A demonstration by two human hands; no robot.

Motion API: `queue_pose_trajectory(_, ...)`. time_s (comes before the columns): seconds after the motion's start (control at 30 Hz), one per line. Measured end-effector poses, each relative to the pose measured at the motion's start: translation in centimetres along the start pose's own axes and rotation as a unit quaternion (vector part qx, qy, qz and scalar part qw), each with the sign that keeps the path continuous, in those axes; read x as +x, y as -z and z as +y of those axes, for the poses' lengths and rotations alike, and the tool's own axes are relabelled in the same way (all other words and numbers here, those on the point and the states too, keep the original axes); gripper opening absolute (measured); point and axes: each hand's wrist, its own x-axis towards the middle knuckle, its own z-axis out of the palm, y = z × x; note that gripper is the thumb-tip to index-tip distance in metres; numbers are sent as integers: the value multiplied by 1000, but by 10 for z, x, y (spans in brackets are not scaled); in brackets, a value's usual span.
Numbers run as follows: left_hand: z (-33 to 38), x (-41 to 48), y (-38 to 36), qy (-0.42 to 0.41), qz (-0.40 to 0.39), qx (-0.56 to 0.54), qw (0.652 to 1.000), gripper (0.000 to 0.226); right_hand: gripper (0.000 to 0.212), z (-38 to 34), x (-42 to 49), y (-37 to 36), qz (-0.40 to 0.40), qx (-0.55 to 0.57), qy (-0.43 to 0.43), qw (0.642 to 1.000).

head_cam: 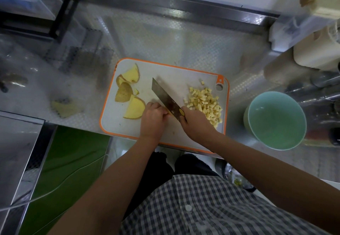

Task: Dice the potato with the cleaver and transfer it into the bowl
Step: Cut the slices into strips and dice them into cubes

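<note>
Head view looks straight down on a white cutting board [165, 73] with an orange rim, lying on a metal counter [165, 39]. The right hand [195, 122] is wrapped tight around the handle of the cleaver [164, 95], whose dark blade angles away toward the upper left over the board. The left hand [152, 117] sits just left of the blade, fingers curled together over a potato piece [169, 113] (only a yellow sliver of it shows beside the steel). A heap of diced potato [204, 102] lies on the board's right part, touching the right hand's far side. Several potato slices [135, 108], one of them skin up, lie at the board's left end. The pale green bowl [276, 120] stands on the counter just right of the board.
</note>
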Motion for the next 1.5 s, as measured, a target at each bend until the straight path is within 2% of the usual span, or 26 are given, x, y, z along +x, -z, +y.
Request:
queue_pose_trajectory(0.73,2,6,0,10,6,-25,1000,13,10,-6,-2,-10,12,7,-18,1000)
queue_pose_trajectory(1.07,0,9,-2,-15,-12,-1,1000,17,15,-1,1,-4,-9,14,-45,999)
queue_pose_trajectory(1.33,1,12,1,-29,-23,13,999,9,5,-5,8,-19,18,44,-47,998)
queue_pose_trajectory(1.5,0,13,2,-17,-28,-15,999,9,14,8,6,-6,33,101,-41,993)
